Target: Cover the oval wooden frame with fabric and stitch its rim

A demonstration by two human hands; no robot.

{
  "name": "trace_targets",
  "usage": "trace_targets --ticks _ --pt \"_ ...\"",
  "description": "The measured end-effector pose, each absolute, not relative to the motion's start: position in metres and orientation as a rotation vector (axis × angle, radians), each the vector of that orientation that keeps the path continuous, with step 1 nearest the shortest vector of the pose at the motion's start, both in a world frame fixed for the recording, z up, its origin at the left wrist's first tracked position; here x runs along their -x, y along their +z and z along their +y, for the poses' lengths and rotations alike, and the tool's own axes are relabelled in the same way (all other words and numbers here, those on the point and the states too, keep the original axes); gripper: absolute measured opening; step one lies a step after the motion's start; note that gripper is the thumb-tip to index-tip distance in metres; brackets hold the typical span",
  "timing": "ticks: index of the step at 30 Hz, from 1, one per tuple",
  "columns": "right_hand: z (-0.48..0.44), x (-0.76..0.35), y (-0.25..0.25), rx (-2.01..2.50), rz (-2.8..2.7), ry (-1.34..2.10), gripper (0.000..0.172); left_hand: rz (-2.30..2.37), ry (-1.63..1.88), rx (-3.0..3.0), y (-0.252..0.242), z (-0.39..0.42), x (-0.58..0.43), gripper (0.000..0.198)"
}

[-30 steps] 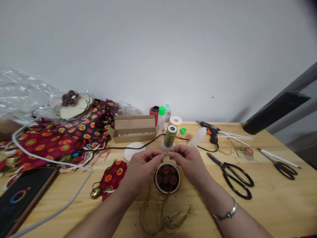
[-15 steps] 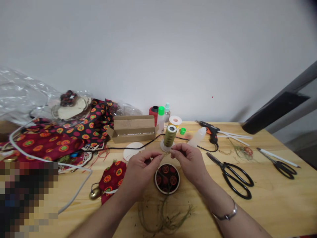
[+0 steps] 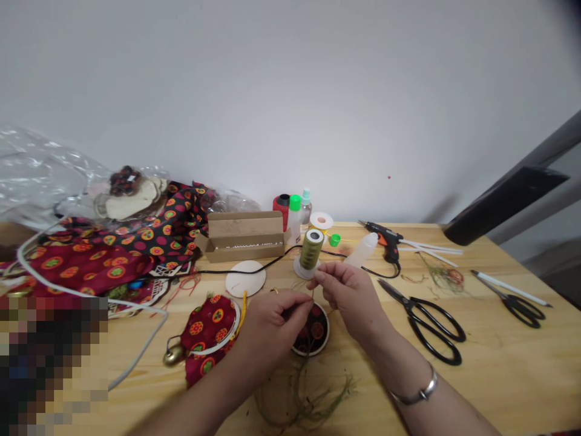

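Note:
Both hands meet over a round, dark patterned fabric piece with a pale rim [image 3: 318, 330]. My left hand [image 3: 279, 318] is pinched closed at its near-left side, covering part of it. Just above and to the right, my right hand [image 3: 351, 297] is also pinched closed. A fine olive thread [image 3: 313, 293] runs between the fingertips of the two hands. Behind them stands an olive thread spool [image 3: 311, 251] on a white base. A loose tangle of green thread [image 3: 308, 406] lies in front of the round piece.
Black scissors [image 3: 422, 321] lie to the right, with smaller scissors [image 3: 512, 303] and a glue gun [image 3: 384, 236] beyond. Left are red patterned fabric [image 3: 211, 324], a brass bell [image 3: 173, 355] and a white disc [image 3: 246, 278]. A cardboard box [image 3: 247, 242] and a green-capped bottle [image 3: 295, 218] stand behind.
My left hand has moved right and slightly down, covering more of the round piece and uncovering the red fabric. My right hand has shifted only slightly, and the thread stays between the fingertips.

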State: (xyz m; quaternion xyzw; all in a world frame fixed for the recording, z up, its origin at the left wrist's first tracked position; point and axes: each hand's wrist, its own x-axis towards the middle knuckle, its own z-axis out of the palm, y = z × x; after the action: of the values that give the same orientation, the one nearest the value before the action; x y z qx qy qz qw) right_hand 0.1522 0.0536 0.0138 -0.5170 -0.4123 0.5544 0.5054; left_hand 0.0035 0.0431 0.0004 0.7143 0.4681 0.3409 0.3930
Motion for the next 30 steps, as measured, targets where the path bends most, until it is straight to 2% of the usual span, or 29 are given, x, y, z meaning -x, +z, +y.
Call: trace_targets --ticks 11,15,18,24,30 --pt "0.052 -0.151 0.016 1.142 -0.877 1.465 0.021 1.203 0.865 -2.003 0.003 0.047 -0.002 0.017" --pt "0.051 -0.151 0.018 1.160 -0.889 1.473 0.020 1.381 1.110 -1.874 0.006 0.049 0.004 0.016" --pt "0.050 -0.150 0.017 1.180 -0.954 1.475 0.018 1.304 1.296 -1.671 0.009 0.049 0.005 0.021" --pt "0.047 -0.145 0.017 1.233 -1.133 1.401 0.015 1.012 1.023 -1.370 0.012 0.045 -0.002 0.030" --pt "0.047 -0.145 0.017 1.263 -1.193 1.392 0.012 1.089 0.926 -1.434 0.006 0.046 -0.003 0.031"
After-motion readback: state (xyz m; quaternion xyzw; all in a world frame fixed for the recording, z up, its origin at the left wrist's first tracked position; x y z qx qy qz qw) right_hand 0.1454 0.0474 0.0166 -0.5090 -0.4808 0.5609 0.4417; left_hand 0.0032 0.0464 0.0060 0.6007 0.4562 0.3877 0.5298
